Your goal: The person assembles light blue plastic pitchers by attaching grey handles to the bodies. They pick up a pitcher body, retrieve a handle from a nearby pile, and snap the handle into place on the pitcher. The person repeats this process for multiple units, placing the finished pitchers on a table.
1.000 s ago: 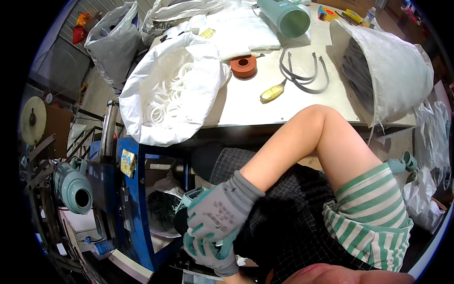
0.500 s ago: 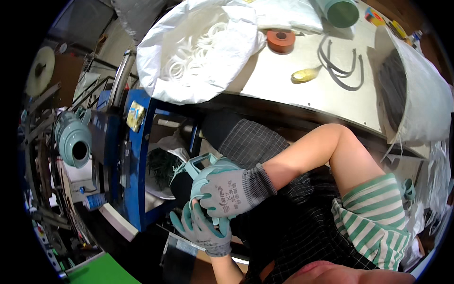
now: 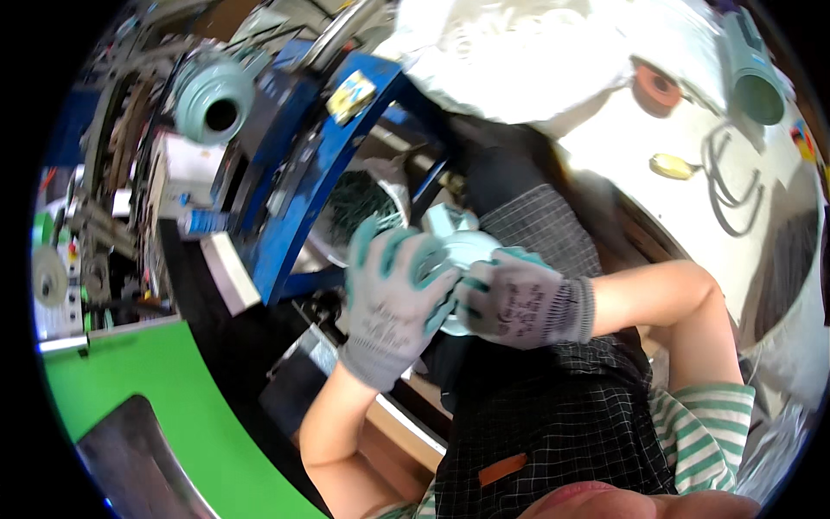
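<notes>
Both of my hands wear grey gloves with teal fingers. My left hand and my right hand meet over my lap and both grip a pale teal plastic part, round with a knob on top. The fingers cover most of it. A blue metal frame stands just behind the hands, with a dark green mesh bundle inside it.
A white table at the upper right carries a white bag of rings, an orange tape roll, a teal cone, a yellow tool and grey wire loops. A teal spool sits at upper left. Green floor lies at lower left.
The view has swung down and left, so the table slid to the upper right. My hands rose from beside the blue frame and now hold the pale teal part together.
</notes>
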The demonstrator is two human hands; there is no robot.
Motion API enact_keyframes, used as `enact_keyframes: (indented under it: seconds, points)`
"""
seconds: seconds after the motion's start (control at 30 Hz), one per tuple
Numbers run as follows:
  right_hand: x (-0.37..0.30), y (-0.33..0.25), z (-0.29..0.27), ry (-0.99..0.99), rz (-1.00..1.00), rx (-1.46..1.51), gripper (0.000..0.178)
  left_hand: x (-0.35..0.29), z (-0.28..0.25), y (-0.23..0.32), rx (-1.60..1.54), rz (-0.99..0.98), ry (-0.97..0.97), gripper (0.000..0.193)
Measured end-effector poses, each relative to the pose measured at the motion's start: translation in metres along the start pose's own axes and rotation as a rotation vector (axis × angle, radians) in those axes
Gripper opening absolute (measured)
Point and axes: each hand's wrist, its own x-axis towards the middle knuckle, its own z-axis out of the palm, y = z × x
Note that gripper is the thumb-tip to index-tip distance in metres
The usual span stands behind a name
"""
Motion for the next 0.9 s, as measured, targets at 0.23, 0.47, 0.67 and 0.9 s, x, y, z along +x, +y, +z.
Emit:
enact_keyframes:
  seconds: [0.23, 0.47, 0.67, 0.9]
  points:
    - [0.003, 0.016, -0.019, 0.134, 0.147, 0.666, 0.028, 0.014, 0.019, -0.011, -0.029, 0.203, 0.043, 0.028]
    - [-0.001, 0.022, -0.018, 0.174, 0.160, 0.833, 0.029, 0.012, 0.035, 0.001, -0.221, -0.078, 0.033, 0.024]
    - [-0.028, 0.022, -0.015, 0.343, 0.377, 0.885, 0.026, 0.003, 0.051, -0.009, -0.590, -0.032, 0.316, 0.029]
    - [-0.150, 0.031, -0.048, 0.131, 1.237, 1.563, 0.111, -0.038, 0.150, 0.077, -0.509, -0.299, 0.426, 0.070]
